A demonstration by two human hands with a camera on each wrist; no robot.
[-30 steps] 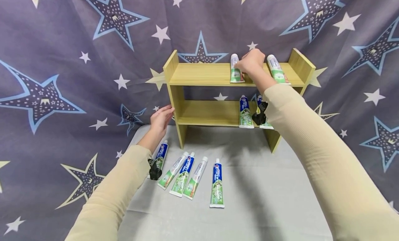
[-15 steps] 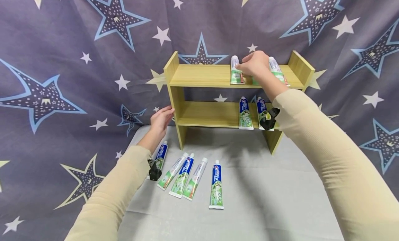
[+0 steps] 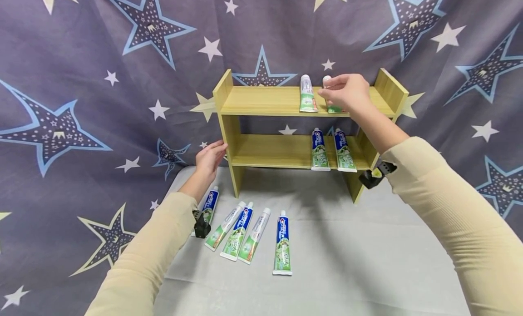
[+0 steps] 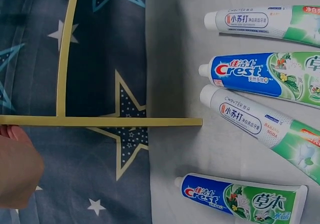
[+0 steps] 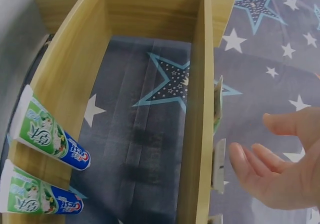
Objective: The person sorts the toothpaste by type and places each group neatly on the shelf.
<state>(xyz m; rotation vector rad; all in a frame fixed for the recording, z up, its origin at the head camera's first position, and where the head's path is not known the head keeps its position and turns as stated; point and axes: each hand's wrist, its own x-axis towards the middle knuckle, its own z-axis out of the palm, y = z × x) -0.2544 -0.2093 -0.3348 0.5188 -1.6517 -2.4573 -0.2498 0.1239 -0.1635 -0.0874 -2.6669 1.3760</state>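
My right hand hovers over the top board of a small wooden shelf. In the right wrist view its thumb and fingers are parted, with nothing between them. A white-and-green toothpaste tube lies just behind these fingers, partly covered. Left of it lies a similar tube; a third is hidden behind the hand. Two blue-and-green Crest toothpaste tubes rest side by side on the lower board. With extended fingers, my left hand touches the shelf's left side panel.
On the grey cloth in front lie several toothpaste tubes, among them a Crest tube apart from the others and a white one. Another Crest tube is partly behind the left wrist camera. A starry curtain hangs behind.
My right hand has let go of a white-and-green tube on the top board and drawn back to the right, uncovering part of it. The left hand stays at the side panel.
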